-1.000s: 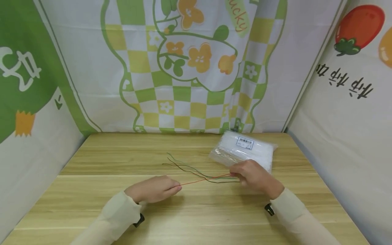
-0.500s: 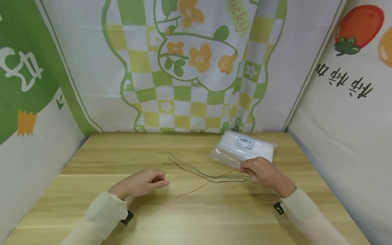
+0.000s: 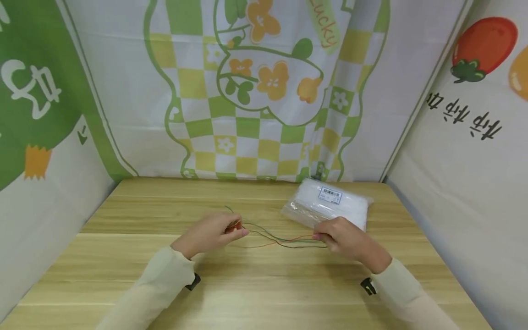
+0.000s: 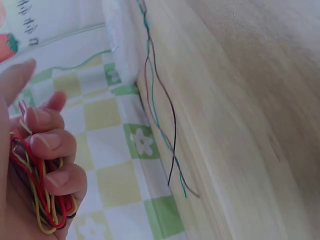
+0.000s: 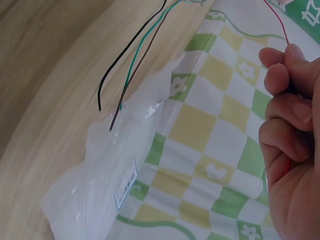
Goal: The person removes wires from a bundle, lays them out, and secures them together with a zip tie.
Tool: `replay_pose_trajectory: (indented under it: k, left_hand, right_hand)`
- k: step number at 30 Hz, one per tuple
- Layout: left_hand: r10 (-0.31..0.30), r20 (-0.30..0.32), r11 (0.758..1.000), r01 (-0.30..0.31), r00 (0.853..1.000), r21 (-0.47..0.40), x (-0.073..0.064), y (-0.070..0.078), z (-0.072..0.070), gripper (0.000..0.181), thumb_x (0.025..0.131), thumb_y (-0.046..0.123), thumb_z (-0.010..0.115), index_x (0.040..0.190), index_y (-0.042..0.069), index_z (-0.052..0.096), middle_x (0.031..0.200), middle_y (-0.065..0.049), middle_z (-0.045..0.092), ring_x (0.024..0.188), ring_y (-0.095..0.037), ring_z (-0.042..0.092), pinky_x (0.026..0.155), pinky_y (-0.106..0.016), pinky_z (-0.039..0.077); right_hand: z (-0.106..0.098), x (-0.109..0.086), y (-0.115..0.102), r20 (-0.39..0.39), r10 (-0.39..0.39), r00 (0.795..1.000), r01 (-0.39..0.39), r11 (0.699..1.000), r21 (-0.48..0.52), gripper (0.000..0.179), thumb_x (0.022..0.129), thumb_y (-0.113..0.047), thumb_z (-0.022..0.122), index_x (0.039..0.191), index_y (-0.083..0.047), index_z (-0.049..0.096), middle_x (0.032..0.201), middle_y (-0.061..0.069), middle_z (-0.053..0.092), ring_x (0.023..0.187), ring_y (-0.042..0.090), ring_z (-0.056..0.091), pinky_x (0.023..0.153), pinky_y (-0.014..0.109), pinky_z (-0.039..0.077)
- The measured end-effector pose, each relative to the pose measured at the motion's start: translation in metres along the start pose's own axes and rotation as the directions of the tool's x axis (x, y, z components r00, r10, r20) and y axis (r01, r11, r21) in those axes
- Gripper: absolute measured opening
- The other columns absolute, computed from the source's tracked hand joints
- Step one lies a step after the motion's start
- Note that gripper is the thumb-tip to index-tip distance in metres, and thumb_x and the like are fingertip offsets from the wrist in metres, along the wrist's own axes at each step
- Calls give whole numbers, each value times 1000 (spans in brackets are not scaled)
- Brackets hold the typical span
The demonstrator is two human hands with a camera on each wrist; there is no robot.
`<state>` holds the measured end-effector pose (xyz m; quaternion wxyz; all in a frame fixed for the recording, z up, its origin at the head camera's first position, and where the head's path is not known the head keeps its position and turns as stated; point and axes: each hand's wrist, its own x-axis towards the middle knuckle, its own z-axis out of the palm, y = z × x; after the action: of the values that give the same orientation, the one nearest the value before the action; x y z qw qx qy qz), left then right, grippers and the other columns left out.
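1. The left hand [image 3: 210, 233] has three fingers curled round a wire bundle [image 4: 47, 200], with red and yellow loops and some dark ones. Its thumb stands apart from the forefinger.
2. The right hand [image 3: 350, 238] pinches the red wire [image 5: 281, 22] between thumb and forefinger. Its other fingers are bent toward the palm.
3. Between the two hands there are also a green wire [image 5: 134, 56], a black wire [image 5: 120, 57] and a brown wire [image 5: 142, 57], lying loosely along the table [image 3: 255, 293].
4. The relation that seems to matter most, in my judgement, is this: the long axis of these wires goes roughly from left to right, from one hand toward the other, and the red wire crosses them near the middle.
5. At the left end, the left hand is nearer and partly covers the wires; whether it touches them, I cannot tell.
6. At the right end, the right hand is nearer, with the tips just beside or below it.
7. Behind the right hand, near the far edge, lies a plastic bag [image 3: 342, 208].
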<state>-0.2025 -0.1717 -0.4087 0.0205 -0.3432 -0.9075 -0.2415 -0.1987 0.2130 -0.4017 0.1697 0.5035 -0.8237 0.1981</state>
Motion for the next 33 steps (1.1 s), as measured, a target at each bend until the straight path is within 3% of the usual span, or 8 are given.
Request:
replay_pose_trajectory:
  k: [5,11,15,19,24,29,33]
  left_hand:
    - [83,87,995,-87,993,38,11,4,13,26,106,44,62,94,22,63,65,14,45,57,1,37,58,-20,37]
    - [109,118,993,-114,987,39,14,1,25,24,104,38,68,105,14,64,64,14,41,56,2,34,58,-20,36]
    - [99,188,990,-77,977,-118,14,0,29,26,110,43,55,102,20,66,66,15,44,57,2,36,58,-19,35]
    - [104,259,968,-38,960,-247,11,-3,32,33,112,42,52,89,21,62,68,14,44,59,1,37,60,-19,36]
    - [127,284,972,-62,950,-228,4,-7,32,33,110,35,57,82,20,55,69,14,42,60,2,36,61,-18,34]
    - [86,302,980,-26,949,-198,-10,-14,26,29,110,31,58,83,20,57,70,14,42,61,2,37,61,-18,34]
    - [58,311,982,2,949,-190,-20,-17,17,28,110,26,57,83,20,56,70,14,42,62,1,38,62,-19,34]
  right_hand:
    - [11,7,-3,11,-3,1000,3,1000,14,25,90,4,78,77,-13,65,66,-8,55,64,-6,42,59,11,41]
    - [16,12,-7,15,7,1000,-7,999,38,22,91,4,76,79,-13,68,68,-7,60,64,-6,44,59,12,44]
    - [19,14,-7,18,26,999,-27,999,40,23,93,2,76,79,-14,68,68,-9,59,64,-6,45,60,12,45]
    - [21,15,-5,26,59,998,-61,997,49,25,94,0,76,77,-16,66,66,-10,55,64,-6,45,61,13,45]
    - [20,12,-1,47,113,992,-116,990,77,28,95,-2,75,75,-16,63,63,-11,48,62,-6,42,60,15,45]
    - [17,8,4,112,151,982,-162,982,99,11,98,-5,73,89,-11,69,66,-9,57,62,-8,43,57,15,45]
    - [13,0,10,143,197,970,-212,973,96,15,97,-7,74,90,-15,64,64,-13,53,60,-9,42,56,17,42]
